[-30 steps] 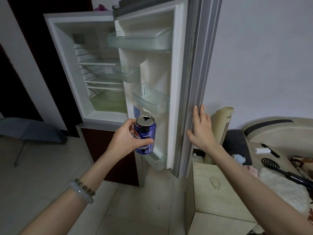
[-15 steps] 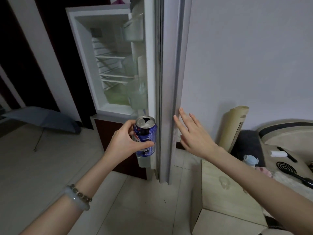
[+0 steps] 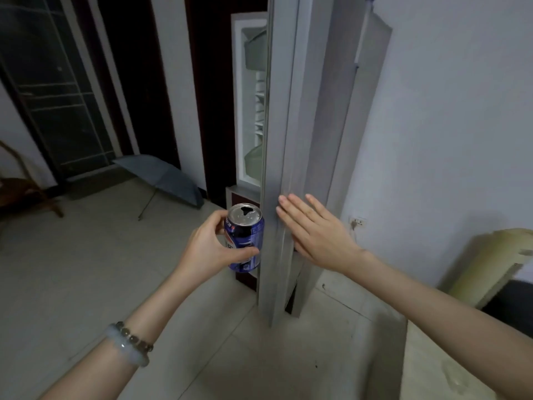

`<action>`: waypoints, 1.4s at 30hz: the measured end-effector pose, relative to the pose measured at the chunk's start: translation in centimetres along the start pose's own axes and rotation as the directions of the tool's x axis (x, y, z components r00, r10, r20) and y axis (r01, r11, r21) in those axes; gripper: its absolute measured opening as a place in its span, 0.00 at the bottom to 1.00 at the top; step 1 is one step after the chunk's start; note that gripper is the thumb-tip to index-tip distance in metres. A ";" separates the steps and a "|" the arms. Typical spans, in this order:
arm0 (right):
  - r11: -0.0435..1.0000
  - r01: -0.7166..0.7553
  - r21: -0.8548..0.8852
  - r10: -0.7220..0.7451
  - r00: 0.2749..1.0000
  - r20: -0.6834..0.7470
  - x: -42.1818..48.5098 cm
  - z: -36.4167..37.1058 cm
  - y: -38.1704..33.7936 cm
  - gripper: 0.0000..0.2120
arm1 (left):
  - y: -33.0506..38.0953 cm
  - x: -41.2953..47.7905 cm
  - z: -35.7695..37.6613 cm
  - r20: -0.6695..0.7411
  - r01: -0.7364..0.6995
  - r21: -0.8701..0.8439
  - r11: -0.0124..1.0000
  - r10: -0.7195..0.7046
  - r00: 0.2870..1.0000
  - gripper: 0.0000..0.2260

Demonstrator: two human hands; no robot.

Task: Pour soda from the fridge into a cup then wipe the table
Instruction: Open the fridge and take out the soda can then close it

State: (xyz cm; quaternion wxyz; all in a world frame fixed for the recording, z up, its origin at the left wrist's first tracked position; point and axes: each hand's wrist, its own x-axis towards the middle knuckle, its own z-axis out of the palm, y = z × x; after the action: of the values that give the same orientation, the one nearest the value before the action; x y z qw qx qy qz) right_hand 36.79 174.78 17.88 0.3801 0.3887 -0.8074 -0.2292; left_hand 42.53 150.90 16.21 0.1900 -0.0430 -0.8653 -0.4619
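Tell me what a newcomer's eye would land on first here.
The blue soda can, already opened, held upright in the left hand at centre frame. Beside it, the right hand lies flat with straight fingers on the grey fridge door, which stands ajar. An open umbrella lies on the floor at left.

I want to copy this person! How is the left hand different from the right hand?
The left hand curls round the blue soda can; the right hand lies flat against the grey fridge door. The left hand holds something; the right hand holds nothing. The left wrist wears bracelets; the right wrist is bare. Both hands reach forward at about the same height.
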 end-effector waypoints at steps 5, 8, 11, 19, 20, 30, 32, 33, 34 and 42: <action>0.998 0.055 -0.006 -0.055 0.996 -0.068 7.3 2.5 -2.3 0.27 | -4.7 3.0 -5.0 -0.058 0.067 0.015 0.998 -0.066 0.996 0.30; 0.998 0.059 0.001 -0.059 0.992 -0.114 11.8 4.0 -3.6 0.26 | -7.8 5.6 -8.3 -0.058 0.073 0.025 0.997 -0.072 0.996 0.29; 0.998 0.067 -0.009 -0.067 0.987 -0.149 16.1 5.7 -4.7 0.26 | -10.9 8.6 -11.3 -0.024 0.088 -0.004 0.996 -0.088 0.996 0.30; 0.999 0.034 -0.029 -0.038 0.989 -0.145 25.5 10.1 -6.9 0.24 | -18.6 15.9 -17.8 0.098 0.017 -0.011 1.000 -0.016 0.995 0.29; 0.999 0.029 -0.036 -0.034 0.990 -0.139 26.5 10.6 -7.1 0.23 | -19.5 16.7 -18.3 0.102 0.019 -0.024 1.000 -0.016 0.995 0.29; 1.000 0.008 -0.029 -0.012 0.993 -0.119 36.0 17.4 -7.4 0.22 | -27.0 28.1 -19.3 0.156 0.037 -0.180 0.983 -0.008 0.988 0.29; 0.999 0.003 -0.045 -0.009 0.992 -0.130 37.9 19.4 -7.2 0.22 | -28.6 30.9 -19.2 0.189 0.011 -0.190 0.982 0.026 0.982 0.29; 0.998 0.001 -0.056 -0.008 0.991 -0.130 38.9 20.5 -7.1 0.22 | -29.4 32.4 -19.2 0.203 -0.004 -0.194 0.981 0.044 0.978 0.29; 0.998 -0.001 -0.065 -0.007 0.992 -0.128 39.9 21.6 -6.9 0.22 | -30.3 34.0 -19.3 0.216 -0.016 -0.198 0.980 0.060 0.975 0.29; 0.997 0.011 -0.075 -0.017 0.997 -0.076 47.2 30.2 -4.2 0.17 | -35.4 47.5 -19.9 0.278 -0.072 -0.231 0.970 0.137 0.951 0.27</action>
State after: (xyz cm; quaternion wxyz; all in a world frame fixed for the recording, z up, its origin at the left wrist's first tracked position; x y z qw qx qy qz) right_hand -4.51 136.74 17.37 0.4236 0.3884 -0.7803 -0.2466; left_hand -4.42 109.70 16.00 0.0785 -0.1774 -0.8245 -0.5316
